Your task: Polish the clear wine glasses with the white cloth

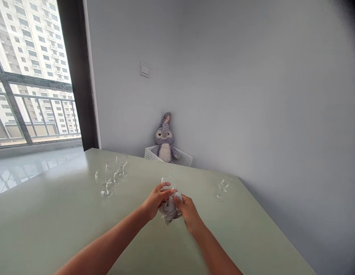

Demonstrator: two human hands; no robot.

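Over the middle of the table, my left hand (158, 199) is closed around the bowl of a clear stemmed glass (166, 180), its fingers curled about it. Pressed against the lower part of this glass is a bunched grey cloth (168, 211), which hangs below both hands. My right hand (187, 210) is closed on the cloth, thumb on top, close beside the left hand. Fingers and cloth hide most of the stem and part of the foot.
Several clear stemmed glasses (106, 193) stand in a row on the left of the pale green table (131, 244). One more glass (223, 185) stands near the right edge. Behind the table, a plush rabbit (165, 151) sits in a white perforated basket (184, 158) by the wall.
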